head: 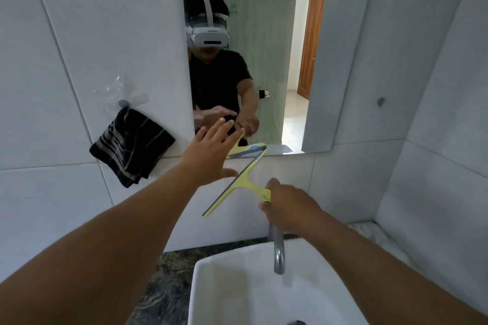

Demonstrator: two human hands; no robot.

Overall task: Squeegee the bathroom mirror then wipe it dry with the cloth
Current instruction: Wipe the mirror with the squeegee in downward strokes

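Head view showed both bare forearms reaching out over the white basin (237,295) toward the mirror (264,47). Her or his left hand (208,153) was stretched forward and up, palm away, fingers spread wide and holding nothing, its fingertips (221,121) reaching across the mirror's lower left corner. The right hand (287,203) was lower, curled tight around the handle of the yellow squeegee (241,179), knuckles up. The squeegee sat tilted, its dark rubber blade running diagonally, the upper end meeting the bottom edge of the glass and the lower end out over the tiled wall (79,34) below. Most of the handle was buried in the fist. A dark striped cloth (129,146) hung on a wall hook (123,103) just left of the mirror, well apart from both hands. The grey faucet (278,253) curved down from behind the right wrist, its base hidden. I could not tell whether the blade actually pressed the glass. The basin's near rim was cut off at the bottom.
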